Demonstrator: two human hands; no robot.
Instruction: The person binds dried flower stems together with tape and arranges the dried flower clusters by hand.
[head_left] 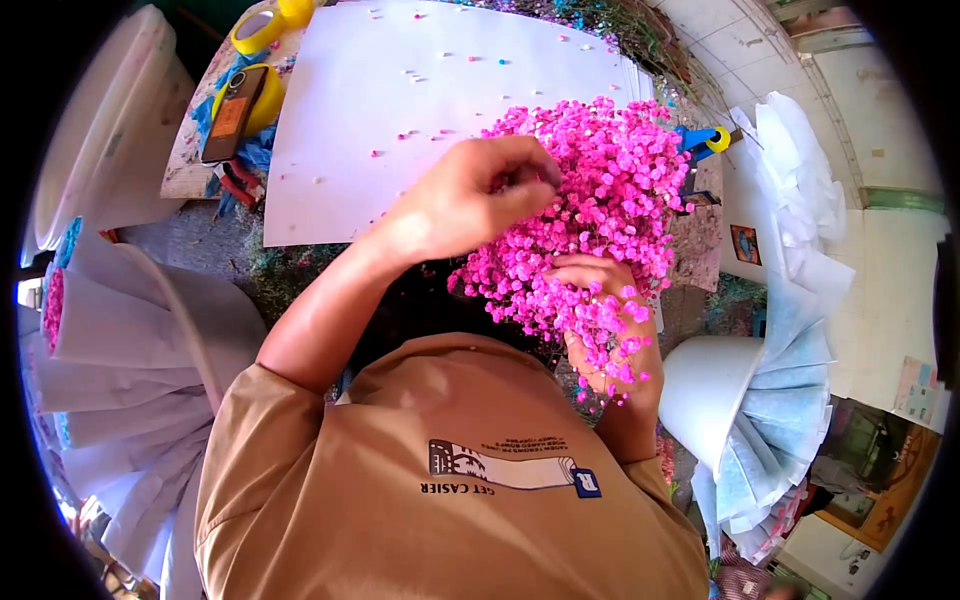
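A full bunch of bright pink baby's breath (610,170) stands in front of my chest, over the near right part of the white paper sheets (340,130). Partly covered by blossoms, my right hand (600,275) is wrapped round the lower part of the bunch. My left hand (485,195) is at the bunch's left side, its fingers curled in a pinch close to the blossoms. Whatever sits between those fingertips is hidden. The stems are mostly out of sight beneath the flower heads.
Loose pink, white and blue blossoms dot the paper. At the left lie a phone (235,115), yellow tape rolls (258,32) and red-handled pliers (238,183). A blue tape dispenser (692,140) is at the right. Buckets with wrapped bunches (130,330) flank me, including a white bucket (700,390).
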